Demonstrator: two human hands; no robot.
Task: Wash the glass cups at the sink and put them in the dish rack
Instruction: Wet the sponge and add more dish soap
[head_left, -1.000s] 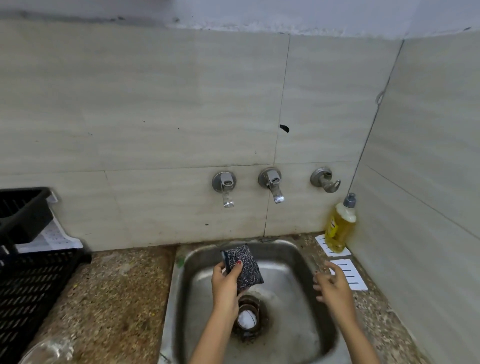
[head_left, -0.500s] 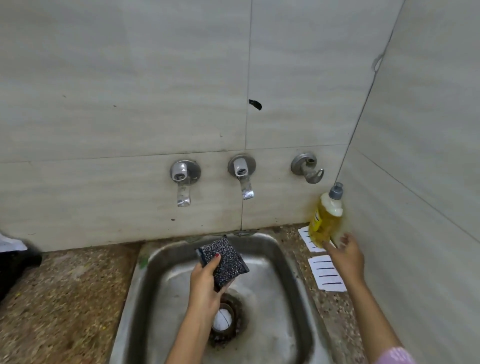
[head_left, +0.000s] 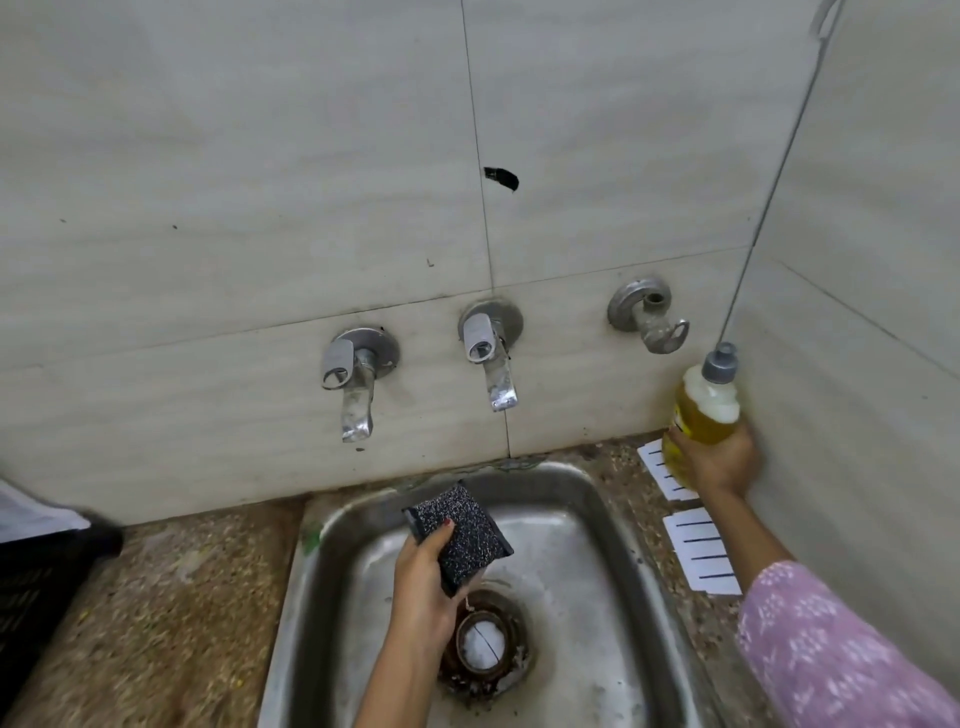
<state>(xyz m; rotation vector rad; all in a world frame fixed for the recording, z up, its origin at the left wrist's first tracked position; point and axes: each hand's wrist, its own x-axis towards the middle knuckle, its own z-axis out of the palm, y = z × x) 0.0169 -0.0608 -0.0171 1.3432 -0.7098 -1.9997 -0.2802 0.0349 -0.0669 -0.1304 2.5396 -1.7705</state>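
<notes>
1. Our view has the left hand (head_left: 423, 587) at 6 o'clock, over the steel sink (head_left: 571, 540). Its fingers and thumb are clamped on a dark speckled scrub pad (head_left: 460, 538). The pad's broad face is turned up, just above the drain (head_left: 485, 644).
2. The right hand (head_left: 719, 465) is out at 3 o'clock in the tiled corner, fingers wrapped round the lower body of a yellow dish-soap bottle (head_left: 706, 408). (The hand hides the base, so we cannot tell whether the bottle stands on the bench (head_left: 171, 597) or is lifted off it.)
3. The next move turns on one relation. From the pad, the bottle lies toward 2 o'clock, well apart. Its long axis is nearly upright, with the grey cap pointing to about 12 o'clock, away from the pad. We judge the bottle must travel toward 8 o'clock over the basin and tip until the cap faces the pad. Only the right hand can do that; the left need only keep the pad steady.
4. No glass cups are in view, so we cannot place them. A blurred black crate (head_left: 36, 587) at 9 o'clock is probably the dish rack.
5. No water shows under the two taps (head_left: 356, 384) at 12 o'clock. We judge the task is at its start, with the pad being soaped.
</notes>
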